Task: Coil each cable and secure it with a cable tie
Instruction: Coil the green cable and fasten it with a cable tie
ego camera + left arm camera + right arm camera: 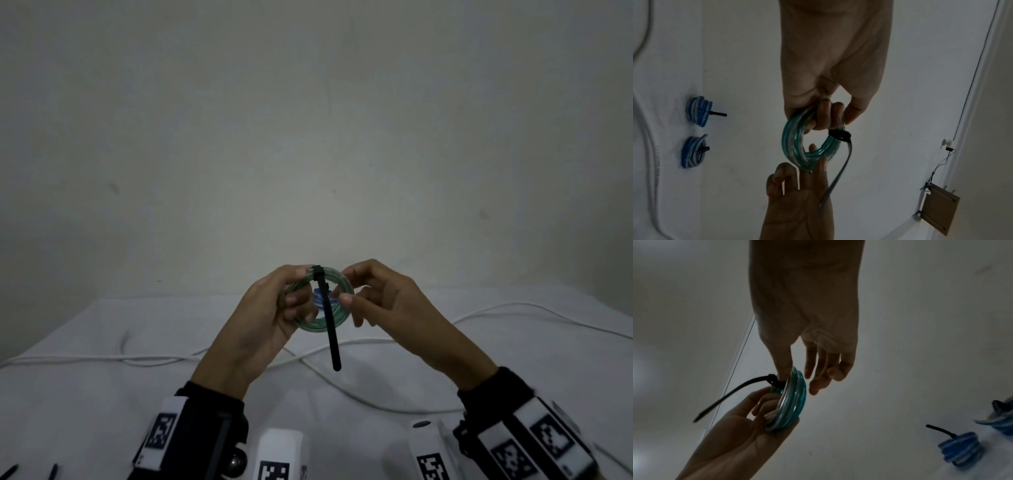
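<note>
The left hand (263, 318) gripped the green coiled cable (310, 325) above the table (102, 394), a black cable tie (330, 329) cinched around it (no readable writing). The right hand (387, 308) pinched the coil's opposite rim.

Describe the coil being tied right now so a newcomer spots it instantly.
Above the white table, both hands meet. Between the left hand and right hand is the green coil, off the surface. Unlike the blue coils lying tied, it is teal with a long black tie tail.
</note>
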